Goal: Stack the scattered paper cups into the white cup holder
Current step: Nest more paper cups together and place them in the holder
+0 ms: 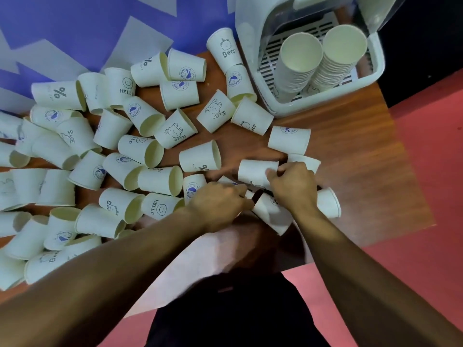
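Several white paper cups (160, 126) with blue prints lie scattered on their sides over the wooden table (350, 151). The white cup holder (270, 96) stands at the back right with two tall stacks of nested cups (300, 61) inside. Near the table's front edge my right hand (292, 186) grips a cup lying on its side (256, 172), fingers curled over its rim. My left hand (218, 202) curls round the end of another cup (271, 215) that lies tilted below my right wrist. Parts of both cups are hidden by my hands.
More loose cups (328, 202) lie right of my hands, one near the table's right edge. A blue and white wall (75, 26) rises behind the table. Red floor (426, 171) lies to the right and front. Bare wood shows between my hands and the holder.
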A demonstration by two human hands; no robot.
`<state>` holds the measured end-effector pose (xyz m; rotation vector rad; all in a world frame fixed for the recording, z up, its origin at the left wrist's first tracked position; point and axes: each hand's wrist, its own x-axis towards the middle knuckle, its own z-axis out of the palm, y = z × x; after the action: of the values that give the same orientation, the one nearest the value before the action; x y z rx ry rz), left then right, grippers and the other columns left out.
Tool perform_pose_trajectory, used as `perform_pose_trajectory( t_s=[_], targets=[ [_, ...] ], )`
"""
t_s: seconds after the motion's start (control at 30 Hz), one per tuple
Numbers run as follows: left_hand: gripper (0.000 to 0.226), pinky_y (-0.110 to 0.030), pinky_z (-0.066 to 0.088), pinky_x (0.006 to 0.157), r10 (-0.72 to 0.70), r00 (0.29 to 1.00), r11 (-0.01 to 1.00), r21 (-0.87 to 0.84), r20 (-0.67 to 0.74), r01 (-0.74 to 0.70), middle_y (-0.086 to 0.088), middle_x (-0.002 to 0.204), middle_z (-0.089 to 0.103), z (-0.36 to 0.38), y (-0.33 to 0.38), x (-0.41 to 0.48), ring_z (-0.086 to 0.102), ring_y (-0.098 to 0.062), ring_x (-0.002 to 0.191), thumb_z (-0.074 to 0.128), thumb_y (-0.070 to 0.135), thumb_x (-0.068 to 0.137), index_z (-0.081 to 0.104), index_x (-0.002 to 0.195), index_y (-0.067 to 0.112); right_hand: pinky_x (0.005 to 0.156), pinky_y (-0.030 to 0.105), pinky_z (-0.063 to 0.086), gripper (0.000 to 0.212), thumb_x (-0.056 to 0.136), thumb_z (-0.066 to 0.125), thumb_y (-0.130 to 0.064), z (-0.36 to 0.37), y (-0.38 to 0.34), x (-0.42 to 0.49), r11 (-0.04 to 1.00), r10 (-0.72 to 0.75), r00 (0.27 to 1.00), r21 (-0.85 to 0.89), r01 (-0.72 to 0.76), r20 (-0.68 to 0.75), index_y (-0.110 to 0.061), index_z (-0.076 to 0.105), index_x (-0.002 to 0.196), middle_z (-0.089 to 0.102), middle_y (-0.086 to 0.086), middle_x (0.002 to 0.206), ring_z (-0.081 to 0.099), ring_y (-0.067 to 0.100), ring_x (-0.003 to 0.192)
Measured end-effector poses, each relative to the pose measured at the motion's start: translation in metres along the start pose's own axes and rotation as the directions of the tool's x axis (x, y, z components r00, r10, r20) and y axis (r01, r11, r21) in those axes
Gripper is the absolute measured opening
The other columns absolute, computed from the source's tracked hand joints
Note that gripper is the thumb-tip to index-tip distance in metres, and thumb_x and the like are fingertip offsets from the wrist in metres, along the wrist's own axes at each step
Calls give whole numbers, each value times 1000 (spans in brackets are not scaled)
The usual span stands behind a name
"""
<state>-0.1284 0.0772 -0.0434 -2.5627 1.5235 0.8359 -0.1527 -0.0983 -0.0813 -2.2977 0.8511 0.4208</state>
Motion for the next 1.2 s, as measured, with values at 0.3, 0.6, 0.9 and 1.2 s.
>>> perform_pose_trajectory(
  t_s=[0.3, 0.6, 0.9, 1.2],
  targets=[
    [16, -33, 32, 52, 129, 992, 979, 159, 12, -130, -7, 106, 50, -27, -18, 12, 57, -26, 88, 58, 8, 86, 62, 100, 14, 59, 29, 40, 41, 86, 62, -30, -34, -11, -1, 985, -107, 994, 137, 101, 34, -14, 45, 52, 47, -2, 49, 54, 25, 62],
    [18, -29, 29, 44, 42, 896, 984, 174, -441, 40, -8, 89, 53, -112, -46, -2, 54, -30, 69, 45, 25, 92, 56, 92, 12, 52, 28, 32, 28, 88, 65, -31, -146, -57, -14, 892, -429, 870, 40, 451, -242, -18, 59, 64, 45, -10, 45, 45, 12, 46],
    [21, -33, 38, 46, -237, 509, 966, -143, -827, 217, -7, 87, 56, -184, -50, 53, 38, -25, 56, 57, 33, 95, 62, 93, 14, 59, 33, 46, 24, 90, 58, -39, -213, -74, 27, 794, -607, 653, -313, 522, -452, -18, 69, 88, 63, -2, 65, 61, 25, 62],
    [18, -25, 26, 46, -188, 523, 970, -72, -831, 233, -4, 82, 56, -181, -50, 104, 48, -26, 58, 61, 32, 93, 64, 87, 16, 52, 36, 47, 23, 91, 55, -34, -211, -67, 72, 720, -672, 636, -535, 441, -379, -14, 66, 85, 61, 6, 66, 56, 37, 58]
  ],
)
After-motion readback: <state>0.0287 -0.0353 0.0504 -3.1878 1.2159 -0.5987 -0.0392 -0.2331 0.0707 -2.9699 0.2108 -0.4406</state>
